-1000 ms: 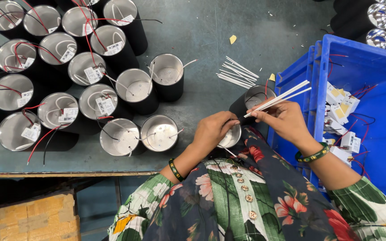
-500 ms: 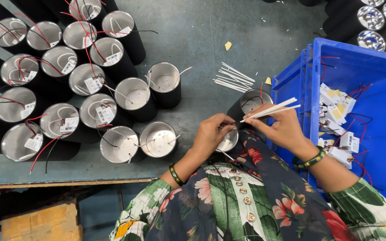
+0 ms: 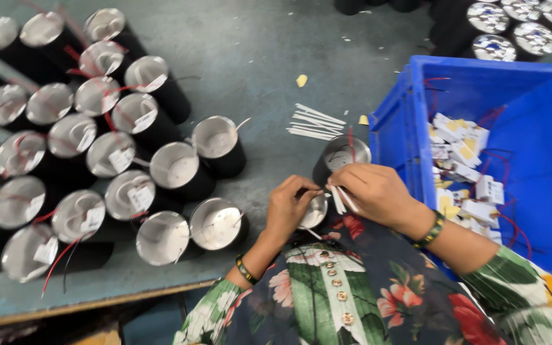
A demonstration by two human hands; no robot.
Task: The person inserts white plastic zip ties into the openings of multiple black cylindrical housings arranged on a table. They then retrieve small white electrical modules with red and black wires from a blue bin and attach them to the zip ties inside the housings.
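My right hand grips a bundle of thin white strips, which now point down toward my lap. My left hand is pinched at the rim of a small black-and-silver round housing held at the table edge; its fingertips meet the right hand's beside the strips. Just behind my hands stands another black cylinder with a silver inside and a red wire. A loose pile of white strips lies on the grey table beyond it.
Many black cylinders with silver insides, white tags and red wires crowd the table's left half. A blue plastic crate on the right holds small white modules with red wires. More round silver-faced parts sit at top right.
My right hand has lowered and turned the strip bundle from pointing up-right to pointing down near the left hand. The camera has moved closer and the view is blurred.
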